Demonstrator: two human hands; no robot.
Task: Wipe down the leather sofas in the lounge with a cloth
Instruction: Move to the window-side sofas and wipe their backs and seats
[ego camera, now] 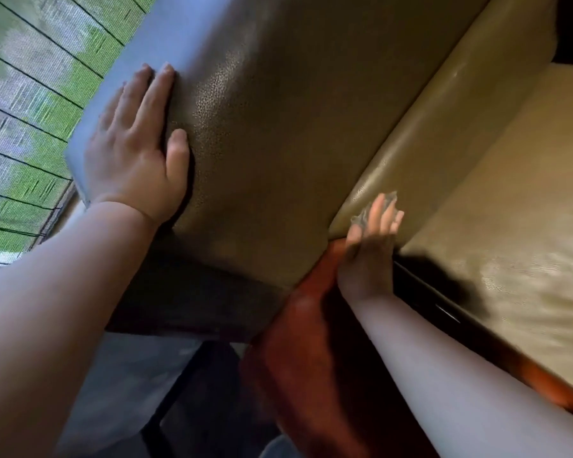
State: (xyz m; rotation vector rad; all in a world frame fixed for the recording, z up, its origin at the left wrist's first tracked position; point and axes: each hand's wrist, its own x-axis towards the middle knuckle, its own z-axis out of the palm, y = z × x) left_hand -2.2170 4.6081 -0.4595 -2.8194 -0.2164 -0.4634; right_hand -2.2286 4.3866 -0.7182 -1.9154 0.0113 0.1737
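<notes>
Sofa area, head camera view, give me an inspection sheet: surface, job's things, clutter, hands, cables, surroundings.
Surface: tan leather sofa, seat cushion at right.
Job's things: grey cloth under the right fingers, against the leather.
Clutter: orange-red fabric below the sofa edge.
Hands: left hand flat on the sofa, fingers straight; right hand presses the cloth, fingers straight.
Cables: nothing seen.
Surroundings: window screen at left, greenery beyond.
</notes>
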